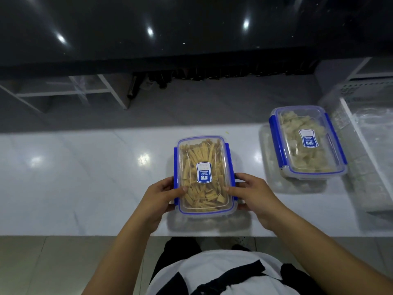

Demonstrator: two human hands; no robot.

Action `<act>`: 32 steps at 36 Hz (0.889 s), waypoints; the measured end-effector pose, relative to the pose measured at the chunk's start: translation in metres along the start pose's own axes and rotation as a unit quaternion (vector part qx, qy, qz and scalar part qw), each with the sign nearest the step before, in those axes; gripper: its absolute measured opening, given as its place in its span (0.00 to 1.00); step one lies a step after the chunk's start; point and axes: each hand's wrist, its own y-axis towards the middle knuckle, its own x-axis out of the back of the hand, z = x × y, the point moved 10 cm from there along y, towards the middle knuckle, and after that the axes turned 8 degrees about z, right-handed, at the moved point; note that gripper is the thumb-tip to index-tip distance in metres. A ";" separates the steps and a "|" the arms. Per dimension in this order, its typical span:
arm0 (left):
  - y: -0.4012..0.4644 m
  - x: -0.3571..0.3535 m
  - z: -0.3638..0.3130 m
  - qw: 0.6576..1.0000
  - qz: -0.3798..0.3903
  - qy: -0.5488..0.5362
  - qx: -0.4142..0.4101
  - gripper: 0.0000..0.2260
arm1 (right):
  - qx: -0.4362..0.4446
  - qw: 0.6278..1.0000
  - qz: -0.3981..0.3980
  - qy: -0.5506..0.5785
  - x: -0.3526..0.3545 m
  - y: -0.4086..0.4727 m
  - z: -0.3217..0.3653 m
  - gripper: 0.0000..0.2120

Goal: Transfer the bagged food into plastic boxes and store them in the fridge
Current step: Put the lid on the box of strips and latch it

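A clear plastic box with blue clips and a lid (204, 154) holds yellow stick-shaped food and sits near the front edge of the white counter (85, 177). My left hand (161, 195) grips its left side, thumb lying on the lid. My right hand (253, 193) grips its right side the same way, fingers curled over the blue clip. A second lidded box (306, 143) with pale chunky food stands to the right, farther back, apart from both hands.
Crumpled clear plastic bags (365, 150) lie at the counter's right end, beside and under the second box. A dark glossy counter (170, 28) runs across the back, with white shelf frames (85, 90) and dark bottles (212, 74) beneath it.
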 end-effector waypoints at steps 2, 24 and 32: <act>-0.001 0.002 0.000 1.000 -0.012 -0.024 -0.007 0.24 | -0.008 1.000 0.013 0.009 -0.006 -0.001 -0.003 0.17; -0.022 -0.062 -0.029 0.915 0.369 0.153 -0.058 0.28 | 0.221 0.900 -0.247 0.284 -0.063 -0.146 -0.075 0.30; -0.093 -0.192 0.027 0.797 0.555 0.238 -0.012 0.25 | 0.234 0.802 -0.439 0.332 -0.056 -0.286 -0.154 0.29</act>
